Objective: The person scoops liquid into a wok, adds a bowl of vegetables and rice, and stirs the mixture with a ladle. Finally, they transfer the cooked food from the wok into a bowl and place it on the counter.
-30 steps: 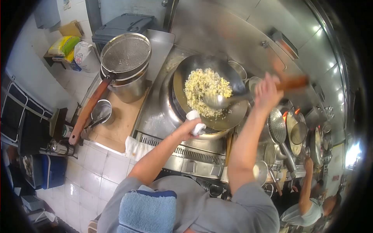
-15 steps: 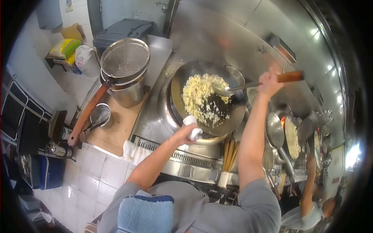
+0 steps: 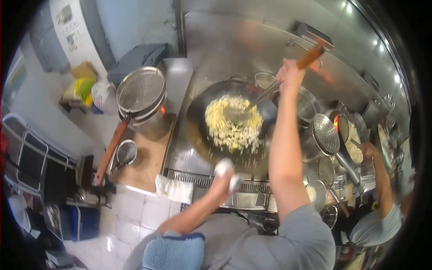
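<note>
My left hand [image 3: 221, 185] is closed on a folded white cloth [image 3: 223, 167] at the near rim of a dark wok [image 3: 201, 143]. The wok's grip under the cloth is hidden. My right hand [image 3: 290, 76] is wrapped round the long handle of a wok ladle [image 3: 264, 95], whose wooden end [image 3: 310, 56] sticks out above the fist. The ladle's bowl sits in a loose yellow-and-white mixture [image 3: 225, 125] that looks like egg and rice. Some grains are smeared by motion near the wok's front.
On the left counter stand a round mesh strainer [image 3: 141, 90] over a metal pot and a small metal cup [image 3: 127, 152]. A perforated ladle [image 3: 326, 135] lies right of the wok. Farther right, a co-worker's hand [image 3: 369, 150] is over another pan [image 3: 353, 145].
The ladle's bowl has moved left and down into the mixture, which is gathered more toward the middle. My right hand is farther left and higher; my left hand is lower. The view has shifted.
</note>
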The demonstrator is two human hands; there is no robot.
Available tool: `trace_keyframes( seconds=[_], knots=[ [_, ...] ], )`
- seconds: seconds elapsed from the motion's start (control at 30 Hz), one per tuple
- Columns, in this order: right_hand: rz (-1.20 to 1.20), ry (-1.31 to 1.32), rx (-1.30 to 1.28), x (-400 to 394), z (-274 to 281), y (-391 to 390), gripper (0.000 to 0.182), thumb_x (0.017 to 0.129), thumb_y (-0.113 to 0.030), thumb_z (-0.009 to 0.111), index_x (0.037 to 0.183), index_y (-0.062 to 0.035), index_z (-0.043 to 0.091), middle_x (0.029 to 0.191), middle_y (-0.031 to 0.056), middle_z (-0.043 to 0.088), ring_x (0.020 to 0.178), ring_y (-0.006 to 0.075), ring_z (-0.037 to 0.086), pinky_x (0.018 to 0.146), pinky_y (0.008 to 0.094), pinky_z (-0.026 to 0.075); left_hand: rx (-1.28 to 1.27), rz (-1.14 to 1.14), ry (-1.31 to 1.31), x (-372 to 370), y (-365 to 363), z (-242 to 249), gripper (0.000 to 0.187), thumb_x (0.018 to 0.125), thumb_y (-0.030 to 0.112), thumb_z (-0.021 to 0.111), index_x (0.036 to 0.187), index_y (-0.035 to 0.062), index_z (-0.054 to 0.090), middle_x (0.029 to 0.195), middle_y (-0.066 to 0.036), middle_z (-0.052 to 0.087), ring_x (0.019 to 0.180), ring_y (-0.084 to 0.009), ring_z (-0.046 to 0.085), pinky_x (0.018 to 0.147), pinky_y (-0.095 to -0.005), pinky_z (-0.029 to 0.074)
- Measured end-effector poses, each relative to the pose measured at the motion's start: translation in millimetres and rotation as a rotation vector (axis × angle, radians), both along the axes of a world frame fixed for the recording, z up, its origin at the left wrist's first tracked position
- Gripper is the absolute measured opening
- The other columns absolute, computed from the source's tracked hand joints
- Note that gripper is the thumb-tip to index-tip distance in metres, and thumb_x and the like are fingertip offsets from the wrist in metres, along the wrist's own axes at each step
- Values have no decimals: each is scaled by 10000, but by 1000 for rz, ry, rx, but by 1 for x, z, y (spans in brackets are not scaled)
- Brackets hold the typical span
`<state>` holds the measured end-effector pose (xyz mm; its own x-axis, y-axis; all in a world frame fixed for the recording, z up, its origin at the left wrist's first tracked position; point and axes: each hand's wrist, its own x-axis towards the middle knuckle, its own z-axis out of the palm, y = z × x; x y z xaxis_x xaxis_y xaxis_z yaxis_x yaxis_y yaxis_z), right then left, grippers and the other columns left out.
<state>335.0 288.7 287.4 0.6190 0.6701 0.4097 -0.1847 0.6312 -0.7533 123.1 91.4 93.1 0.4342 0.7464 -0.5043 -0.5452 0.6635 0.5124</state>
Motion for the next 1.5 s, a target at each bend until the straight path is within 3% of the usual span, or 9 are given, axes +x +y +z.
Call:
trace_keyframes(
  seconds=[0.1,0.2,0.37,0.47,0.57,0.67,0.8,1.03,1.5],
  knots=[
    [177,-82,-73,5,42,-62,222,792,-105,614,628,-101,464,490,-48,380,385,96,357,382,265,302,84,-15,30,-8,-15,-6,433,842,177,609,1226,163,409,1048,-76,556,908,-216,605,691,-359,535],
    [-191,-265,-187,-35,-25,-79,235,798,-171,631,643,-50,501,508,-11,439,457,138,424,489,298,380,108,-151,-39,9,73,-44,365,880,220,556,1211,156,417,1064,-61,548,1017,-202,552,750,-364,504],
    [-43,-150,-209,-1,38,-43,287,830,-269,638,678,-51,529,526,13,489,496,131,467,529,292,405,58,-122,115,-3,-36,-2,322,920,225,477,1227,157,407,1032,-95,560,795,-198,614,512,-343,501],
    [-164,-301,-190,-34,24,-106,313,844,-302,641,700,-38,553,540,15,514,511,135,501,537,303,421,-27,-154,66,-9,6,-2,255,918,233,477,1150,130,446,924,-87,600,761,-195,614,510,-330,491],
    [-466,-446,-130,-81,-24,-79,393,821,-325,661,658,17,558,548,66,531,544,164,519,563,365,428,700,-180,342,6,64,-44,251,896,246,531,1090,98,474,922,-85,609,773,-203,608,603,-334,502],
    [-357,-449,-168,-48,22,-20,400,804,-314,672,660,41,554,533,118,508,552,211,537,570,389,422,5,-83,165,8,6,-26,337,893,231,546,1195,145,426,1087,-59,569,900,-216,607,700,-372,501],
    [-176,-309,55,-35,111,-34,361,829,-185,668,589,-136,403,454,-14,412,326,88,358,319,253,267,38,-102,114,-6,-8,-1,306,911,220,486,1203,165,410,1089,-68,559,928,-196,586,688,-380,496],
    [5,-177,-51,-57,-35,-3,271,817,-125,677,673,-106,447,470,-38,377,343,77,356,342,234,268,87,-50,148,10,94,-40,288,839,239,576,1089,125,494,1011,-69,568,901,-199,560,807,-413,463],
    [-23,-147,85,-2,-11,31,328,789,-29,650,661,-136,368,474,-34,313,339,80,293,322,253,204,-8,-322,143,-2,112,-62,226,836,317,583,1011,179,546,914,-11,607,812,-167,604,614,-315,469]
  ],
)
